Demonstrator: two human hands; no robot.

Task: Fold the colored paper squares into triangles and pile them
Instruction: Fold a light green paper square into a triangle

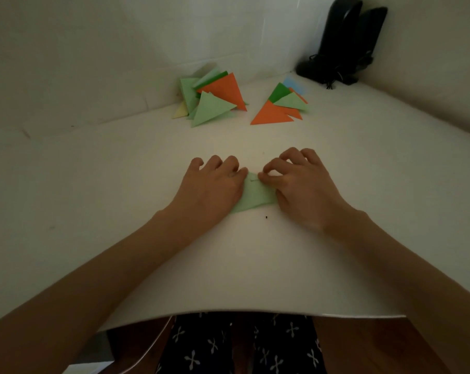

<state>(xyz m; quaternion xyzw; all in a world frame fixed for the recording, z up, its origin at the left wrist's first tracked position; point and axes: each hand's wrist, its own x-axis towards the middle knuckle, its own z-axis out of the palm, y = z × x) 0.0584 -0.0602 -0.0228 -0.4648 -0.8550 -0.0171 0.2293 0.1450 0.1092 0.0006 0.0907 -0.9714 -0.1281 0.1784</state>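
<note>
1. Both hands are down on the light green paper (255, 197), mid-table, right in front of the person and well apart from the stacks at the back.
2. The left hand (215, 182) covers the sheet's left side, fingers curled with the tips down near the top corner. It looks like an anchor, so the paper doesn't skate on the smooth white table (120, 184). Whether it pinches an edge or only presses, I cannot tell.
3. The right hand (301, 184) works that same top corner. Thumb and forefinger come together there and seem to nip the paper's point, with the other fingers curled. My read is that it's lining up corners before the crease gets flattened.
4. Only a wedge of green shows between the hands, with a layer edge across it, so the fold looks underway rather than finished.
5. On the far side, the left pile (209, 101) sits close to the wall, mostly green with one orange triangle and a pale yellow one peeking out. The right pile (282, 103) is orange, green and a bit of blue. Both sit clear of the working zone, probably to leave room for folding.
6. A black device (341, 41) with a cord sits in the far right corner, out of play.
7. Next, I'd judge, comes pressing the crease, then carrying this one to a pile.
</note>
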